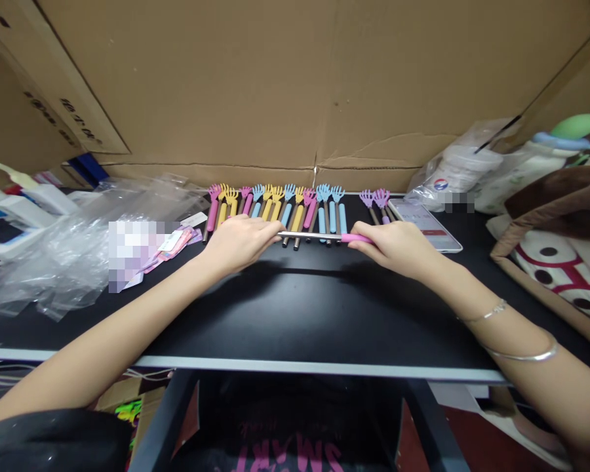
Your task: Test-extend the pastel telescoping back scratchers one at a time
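Note:
A pink-handled back scratcher (319, 236) with a thin metal shaft lies crosswise between my hands. My left hand (238, 241) is closed round its left end, and my right hand (396, 246) pinches the pink handle at the right. Just behind them, a row of several small hand-shaped scratchers (275, 204) in pink, yellow and blue lies side by side on the black table (295, 308). Two purple ones (376, 202) lie a little apart to the right.
Crumpled clear plastic bags (78, 236) and small packets (172, 242) lie at the left. A phone (425, 223) lies at the right, next to wrapped goods (457, 174) and a brown patterned bag (560, 242). Cardboard walls (295, 85) stand behind.

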A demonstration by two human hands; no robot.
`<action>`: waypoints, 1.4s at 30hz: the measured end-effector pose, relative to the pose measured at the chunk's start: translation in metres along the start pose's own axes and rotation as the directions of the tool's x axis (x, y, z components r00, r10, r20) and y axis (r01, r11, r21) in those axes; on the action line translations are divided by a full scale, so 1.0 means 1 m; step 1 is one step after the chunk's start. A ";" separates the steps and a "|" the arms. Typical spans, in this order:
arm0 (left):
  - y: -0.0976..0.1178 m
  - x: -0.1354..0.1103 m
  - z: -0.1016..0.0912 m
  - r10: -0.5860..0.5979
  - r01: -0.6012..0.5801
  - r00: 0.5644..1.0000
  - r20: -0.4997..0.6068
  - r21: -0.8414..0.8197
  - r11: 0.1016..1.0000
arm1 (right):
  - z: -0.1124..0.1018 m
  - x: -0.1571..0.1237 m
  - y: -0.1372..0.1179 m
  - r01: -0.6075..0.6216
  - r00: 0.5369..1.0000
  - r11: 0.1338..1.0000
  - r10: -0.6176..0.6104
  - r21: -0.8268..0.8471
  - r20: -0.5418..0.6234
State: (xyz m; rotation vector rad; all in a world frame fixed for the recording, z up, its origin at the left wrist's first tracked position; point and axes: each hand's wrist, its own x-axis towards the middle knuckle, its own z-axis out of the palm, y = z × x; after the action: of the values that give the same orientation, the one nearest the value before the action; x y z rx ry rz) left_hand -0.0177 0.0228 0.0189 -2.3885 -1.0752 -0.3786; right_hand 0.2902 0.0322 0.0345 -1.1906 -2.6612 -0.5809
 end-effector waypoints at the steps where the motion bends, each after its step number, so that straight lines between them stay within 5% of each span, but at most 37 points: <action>1: 0.000 0.000 0.000 -0.008 0.008 1.000 0.018 0.008 1.000 | 0.000 0.000 -0.001 -0.011 1.000 1.000 0.011 -0.020 -0.017; 6: 0.000 0.001 -0.005 -0.042 0.037 0.994 0.103 0.044 0.998 | -0.002 0.000 -0.008 -0.072 0.994 0.996 0.067 -0.052 -0.091; 14: 0.004 0.003 -0.010 -0.096 0.093 0.948 0.304 0.024 0.995 | 0.001 -0.001 -0.005 0.003 0.986 1.000 -0.003 -0.002 -0.169; 25: 0.007 0.003 -0.014 -0.053 0.135 0.886 0.460 -0.147 0.980 | 0.003 0.000 -0.005 0.045 0.972 0.998 -0.054 -0.044 -0.227; 34: 0.009 0.000 -0.011 -0.099 0.139 0.971 0.218 -0.176 0.975 | -0.001 0.000 -0.003 0.050 0.991 0.998 -0.045 0.033 -0.128; 42: 0.008 -0.003 -0.008 -0.086 0.083 0.996 -0.021 -0.108 0.991 | 0.001 0.000 -0.003 0.061 0.996 0.988 -0.052 0.144 -0.070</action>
State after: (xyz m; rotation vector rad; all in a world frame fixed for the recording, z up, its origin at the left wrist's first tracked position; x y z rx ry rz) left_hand -0.0138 0.0120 0.0219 -2.4288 -1.1747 -0.5070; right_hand 0.2884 0.0310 0.0326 -1.0409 -2.6378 -0.4181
